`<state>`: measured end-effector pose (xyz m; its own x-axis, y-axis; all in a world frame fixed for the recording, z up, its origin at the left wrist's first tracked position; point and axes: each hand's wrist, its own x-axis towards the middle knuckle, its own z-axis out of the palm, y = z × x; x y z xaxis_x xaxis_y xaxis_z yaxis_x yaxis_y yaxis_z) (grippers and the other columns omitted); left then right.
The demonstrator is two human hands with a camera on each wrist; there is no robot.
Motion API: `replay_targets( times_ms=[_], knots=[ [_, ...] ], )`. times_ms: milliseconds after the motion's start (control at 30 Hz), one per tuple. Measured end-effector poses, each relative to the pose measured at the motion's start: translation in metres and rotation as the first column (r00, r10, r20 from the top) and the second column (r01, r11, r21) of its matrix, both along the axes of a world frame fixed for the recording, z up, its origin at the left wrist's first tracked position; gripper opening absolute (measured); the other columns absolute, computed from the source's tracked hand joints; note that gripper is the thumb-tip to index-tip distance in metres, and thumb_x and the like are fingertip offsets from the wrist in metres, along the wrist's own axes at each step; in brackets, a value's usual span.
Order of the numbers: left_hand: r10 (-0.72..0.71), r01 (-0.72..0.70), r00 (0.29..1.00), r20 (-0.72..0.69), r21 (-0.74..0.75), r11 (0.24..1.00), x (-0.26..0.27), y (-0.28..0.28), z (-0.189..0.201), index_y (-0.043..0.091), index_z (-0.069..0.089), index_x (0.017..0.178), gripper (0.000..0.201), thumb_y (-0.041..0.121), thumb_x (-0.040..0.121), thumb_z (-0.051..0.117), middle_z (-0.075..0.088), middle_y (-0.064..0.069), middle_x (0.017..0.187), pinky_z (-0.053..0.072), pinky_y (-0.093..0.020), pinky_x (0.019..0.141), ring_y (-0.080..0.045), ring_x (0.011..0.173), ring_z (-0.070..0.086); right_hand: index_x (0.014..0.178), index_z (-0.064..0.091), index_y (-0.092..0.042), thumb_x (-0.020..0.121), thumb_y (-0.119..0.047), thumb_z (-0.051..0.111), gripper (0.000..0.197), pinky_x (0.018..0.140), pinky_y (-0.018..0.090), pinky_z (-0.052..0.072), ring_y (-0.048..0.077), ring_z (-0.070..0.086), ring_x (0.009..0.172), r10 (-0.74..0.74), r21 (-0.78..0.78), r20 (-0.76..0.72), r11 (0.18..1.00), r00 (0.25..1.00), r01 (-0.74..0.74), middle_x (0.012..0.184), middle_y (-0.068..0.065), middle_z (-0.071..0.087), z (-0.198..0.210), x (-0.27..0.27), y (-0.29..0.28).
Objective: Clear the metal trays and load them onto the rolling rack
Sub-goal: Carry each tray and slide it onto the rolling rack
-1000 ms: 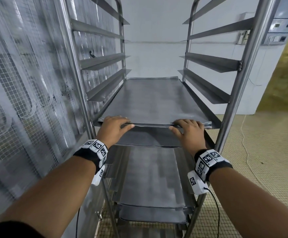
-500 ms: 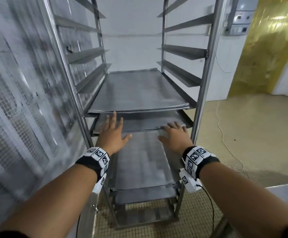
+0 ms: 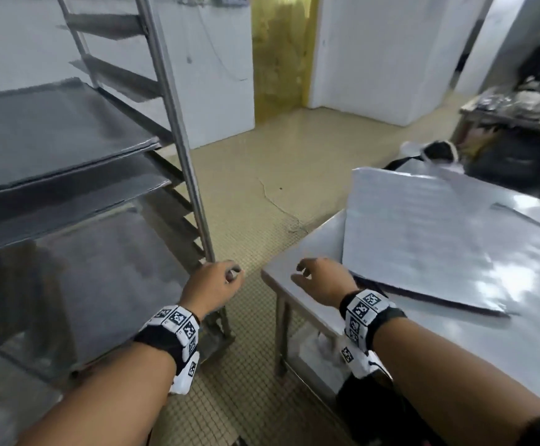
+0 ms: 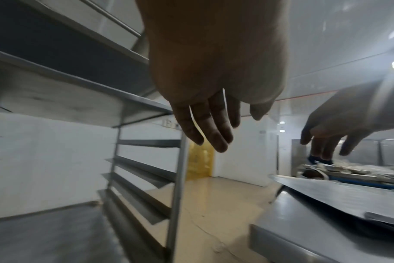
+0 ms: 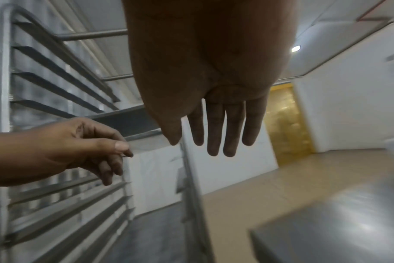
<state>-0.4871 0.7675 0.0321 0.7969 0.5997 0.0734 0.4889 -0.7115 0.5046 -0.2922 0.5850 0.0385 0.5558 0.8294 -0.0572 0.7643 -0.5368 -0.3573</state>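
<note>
The rolling rack (image 3: 178, 123) stands on my left with flat metal trays on its rails: a top tray (image 3: 53, 130), a second tray (image 3: 69, 201) just beneath it, and a lower tray (image 3: 107, 278). Another metal tray (image 3: 423, 239) lies askew on the steel table (image 3: 535, 349) to my right. My left hand (image 3: 226, 275) hovers by the rack's front right post, fingers loosely curled and empty. Over the table's near left corner, beside the tray's corner, my right hand (image 3: 307, 275) hangs relaxed and empty. The wrist views show both the left hand (image 4: 209, 124) and the right hand (image 5: 218, 128) holding nothing.
A strip of tiled floor (image 3: 249, 365) separates the rack from the table. A thin cable (image 3: 278, 204) runs across the floor. A yellow curtained doorway (image 3: 281, 53) is straight ahead. A cluttered table (image 3: 519, 107) and a dark bag (image 3: 435, 152) sit at the far right.
Both hands let go of the top tray on the rack and drew back. My view swung right, bringing the steel table and its tray into sight.
</note>
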Motion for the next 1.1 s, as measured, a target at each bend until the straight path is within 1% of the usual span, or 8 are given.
replay_targets(
  times_ms=[200,367,433,533,633,767,967,1100],
  knots=[
    [-0.234,0.215,0.963,-0.131,-0.142,0.966,0.109,-0.088,-0.027,0.022,0.070,0.117,0.044,0.053,0.087,0.062,0.074,0.004,0.106,0.055,-0.036,0.091,-0.018,0.101,0.068,0.119,0.067,-0.027,0.091,-0.054,0.057,0.039,0.086,0.035,0.053,0.024,0.065,0.107,-0.341,-0.100,-0.056,0.937,0.938,0.334,0.117,-0.001,0.070,-0.032,0.064,-0.152],
    [-0.335,0.300,0.915,-0.225,-0.176,0.937,0.181,-0.163,-0.051,0.022,0.067,0.121,0.040,0.048,0.091,0.062,0.072,0.001,0.114,0.054,-0.037,0.092,-0.021,0.103,0.068,0.122,0.066,-0.028,0.090,-0.051,0.061,0.040,0.089,0.032,0.052,0.018,0.063,0.110,-0.495,-0.151,-0.103,0.865,0.863,0.478,0.118,-0.006,0.070,-0.061,0.094,-0.253],
    [-0.388,0.357,0.882,-0.268,-0.158,0.920,0.205,-0.196,-0.063,0.024,0.064,0.127,0.042,0.047,0.093,0.060,0.069,-0.001,0.124,0.052,-0.036,0.095,-0.021,0.109,0.065,0.125,0.065,-0.029,0.089,-0.049,0.063,0.041,0.091,0.030,0.050,0.016,0.062,0.113,-0.525,-0.174,-0.118,0.846,0.843,0.503,0.123,-0.008,0.067,-0.074,0.099,-0.285],
    [-0.492,0.469,0.820,-0.293,-0.149,0.870,0.233,-0.247,-0.084,0.027,0.050,0.145,0.053,0.044,0.095,0.057,0.051,-0.001,0.148,0.040,-0.034,0.110,-0.020,0.134,0.048,0.128,0.063,-0.031,0.090,-0.045,0.061,0.040,0.094,0.030,0.047,0.016,0.059,0.116,-0.534,-0.220,-0.150,0.838,0.832,0.499,0.126,-0.008,0.064,-0.097,0.103,-0.322],
    [-0.572,0.568,0.744,-0.344,-0.125,0.814,0.255,-0.285,-0.103,0.030,0.035,0.154,0.064,0.050,0.096,0.052,0.030,0.000,0.162,0.026,-0.039,0.120,-0.020,0.150,0.024,0.121,0.068,-0.032,0.091,-0.036,0.057,0.032,0.087,0.029,0.048,0.016,0.061,0.105,-0.532,-0.217,-0.201,0.843,0.823,0.492,0.113,-0.006,0.065,-0.116,0.103,-0.345],
    [-0.582,0.640,0.675,-0.454,-0.033,0.768,0.272,-0.306,-0.119,0.029,0.040,0.150,0.059,0.054,0.097,0.049,0.029,0.000,0.161,0.021,-0.045,0.120,-0.021,0.152,0.014,0.108,0.073,-0.031,0.092,-0.040,0.057,0.025,0.079,0.029,0.049,0.015,0.061,0.096,-0.530,-0.150,-0.213,0.848,0.821,0.508,0.104,-0.008,0.063,-0.130,0.101,-0.358],
    [-0.582,0.649,0.699,-0.414,0.027,0.760,0.267,-0.304,-0.131,0.031,0.053,0.137,0.050,0.058,0.095,0.047,0.044,0.001,0.144,0.026,-0.041,0.115,-0.022,0.134,0.038,0.099,0.072,-0.029,0.094,-0.042,0.052,0.024,0.069,0.030,0.041,0.016,0.058,0.085,-0.585,-0.087,-0.217,0.809,0.781,0.581,0.096,-0.008,0.064,-0.137,0.085,-0.364],
    [-0.613,0.691,0.673,-0.414,0.056,0.721,0.262,-0.301,-0.129,0.033,0.055,0.137,0.050,0.059,0.095,0.046,0.049,0.003,0.134,0.027,-0.043,0.113,-0.021,0.127,0.042,0.097,0.071,-0.028,0.092,-0.044,0.053,0.024,0.072,0.031,0.047,0.015,0.060,0.085,-0.643,-0.080,-0.230,0.761,0.731,0.644,0.092,-0.009,0.066,-0.135,0.073,-0.370]
  ],
)
